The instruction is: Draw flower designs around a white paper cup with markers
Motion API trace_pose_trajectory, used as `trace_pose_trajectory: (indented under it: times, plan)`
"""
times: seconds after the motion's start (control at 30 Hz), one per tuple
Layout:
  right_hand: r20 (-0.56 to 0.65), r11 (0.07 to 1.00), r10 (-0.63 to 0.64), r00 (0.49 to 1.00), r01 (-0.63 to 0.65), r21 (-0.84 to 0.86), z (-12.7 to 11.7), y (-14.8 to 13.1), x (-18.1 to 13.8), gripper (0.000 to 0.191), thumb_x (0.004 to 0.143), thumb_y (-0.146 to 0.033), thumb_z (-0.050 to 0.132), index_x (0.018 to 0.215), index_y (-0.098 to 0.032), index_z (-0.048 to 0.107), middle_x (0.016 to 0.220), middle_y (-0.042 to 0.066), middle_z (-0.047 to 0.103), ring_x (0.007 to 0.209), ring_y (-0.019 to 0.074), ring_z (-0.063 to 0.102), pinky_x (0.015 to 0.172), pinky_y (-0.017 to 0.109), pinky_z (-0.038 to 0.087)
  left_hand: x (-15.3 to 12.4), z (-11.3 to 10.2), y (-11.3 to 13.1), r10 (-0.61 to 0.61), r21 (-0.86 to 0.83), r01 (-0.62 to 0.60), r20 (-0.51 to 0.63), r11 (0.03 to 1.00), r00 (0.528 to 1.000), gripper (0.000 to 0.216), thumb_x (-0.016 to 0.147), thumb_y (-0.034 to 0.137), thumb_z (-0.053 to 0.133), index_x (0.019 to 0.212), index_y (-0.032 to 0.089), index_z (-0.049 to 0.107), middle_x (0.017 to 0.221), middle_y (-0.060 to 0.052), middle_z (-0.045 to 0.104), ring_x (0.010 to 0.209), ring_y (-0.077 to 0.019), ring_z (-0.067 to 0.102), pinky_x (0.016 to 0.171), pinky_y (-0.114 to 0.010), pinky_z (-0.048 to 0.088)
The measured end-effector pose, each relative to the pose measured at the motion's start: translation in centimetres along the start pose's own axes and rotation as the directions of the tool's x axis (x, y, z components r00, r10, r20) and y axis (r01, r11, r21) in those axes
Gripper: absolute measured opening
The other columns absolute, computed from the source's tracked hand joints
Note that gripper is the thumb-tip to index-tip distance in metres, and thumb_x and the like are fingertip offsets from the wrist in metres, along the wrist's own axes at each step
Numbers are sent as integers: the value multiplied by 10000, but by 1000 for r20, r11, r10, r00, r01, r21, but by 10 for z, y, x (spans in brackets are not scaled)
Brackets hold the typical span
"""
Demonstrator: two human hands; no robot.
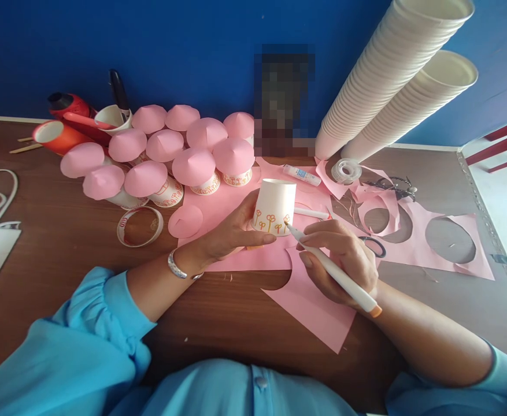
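My left hand [231, 231] grips an upturned white paper cup [274, 203] by its rim edge, thumb along the bottom; small orange flower drawings run round the cup's lower band. My right hand [344, 260] is closed on a white marker with an orange end [335, 271], and its tip touches the cup at the drawings. Both hands work over pink paper sheets [309, 306] on the brown table [62, 248].
Several cups topped with pink paper cones [192, 167] stand behind. Two long stacks of white cups [392, 86] lean at the right. Tape rolls [139, 225], a glue tube [302, 174], scissors [372, 245], cut pink sheets [448, 242] and a cup with a black marker [113, 115] lie around.
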State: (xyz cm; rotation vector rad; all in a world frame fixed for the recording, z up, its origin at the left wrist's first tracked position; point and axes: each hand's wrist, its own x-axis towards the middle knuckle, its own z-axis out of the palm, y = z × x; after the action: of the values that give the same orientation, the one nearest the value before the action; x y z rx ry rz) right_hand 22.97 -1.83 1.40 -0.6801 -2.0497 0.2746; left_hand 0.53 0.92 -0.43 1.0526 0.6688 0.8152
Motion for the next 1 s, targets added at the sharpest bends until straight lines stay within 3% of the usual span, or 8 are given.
trace_pose_trajectory:
  times: [0.13, 0.23, 0.4, 0.6, 0.8, 1.0]
  plan:
    - [5, 1000, 21, 1000, -22, 15, 0, 0, -1, 241, 937, -100, 637, 1155, -204, 635, 861, 56, 724, 751, 208, 754, 602, 330, 634, -2, 3, 9, -65, -14, 65, -25, 998, 998, 562, 837, 304, 838, 1350, 292, 609, 1387, -80, 663, 1316, -305, 597, 1014, -428, 518]
    - [14, 999, 7, 1000, -7, 51, 0, 0, -3, 258, 934, -94, 635, 1170, -200, 637, 895, 68, 740, 782, 218, 773, 613, 335, 652, -2, 2, 5, -26, -55, 27, 27, 998, 999, 542, 836, 292, 819, 1342, 270, 624, 1311, -84, 695, 1269, -296, 613, 997, -411, 514]
    - [45, 997, -11, 999, 7, 81, 1, -1, -3, 258, 950, -102, 624, 1186, -204, 616, 921, 76, 754, 820, 227, 795, 600, 331, 661, -1, -3, -5, 39, -100, -31, 73, 995, 997, 596, 819, 320, 854, 1366, 288, 621, 1165, -63, 708, 1074, -240, 652, 894, -362, 522]
    - [51, 995, -34, 998, 28, 99, 2, -3, -4, 203, 971, -116, 612, 1160, -191, 604, 916, 81, 752, 827, 218, 794, 622, 324, 667, 0, -3, -3, -9, -47, 13, 90, 999, 996, 547, 796, 279, 896, 1283, 271, 649, 1014, -22, 686, 920, -188, 636, 830, -339, 519]
    - [20, 999, -24, 1000, 24, 32, 2, -3, -2, 138, 975, -117, 618, 1095, -184, 610, 848, 65, 730, 754, 187, 770, 592, 282, 638, 0, -5, -7, -21, -62, 24, 55, 998, 998, 481, 801, 344, 906, 1214, 250, 680, 1046, -31, 661, 949, -179, 606, 790, -301, 497]
    - [18, 999, -30, 999, 30, 18, 2, -3, 0, 123, 971, -104, 607, 1067, -181, 604, 812, 62, 719, 712, 174, 755, 578, 265, 619, 0, -7, -11, -15, -57, 17, 47, 998, 999, 601, 784, 349, 917, 1320, 261, 658, 1093, -52, 673, 972, -192, 614, 817, -314, 508]
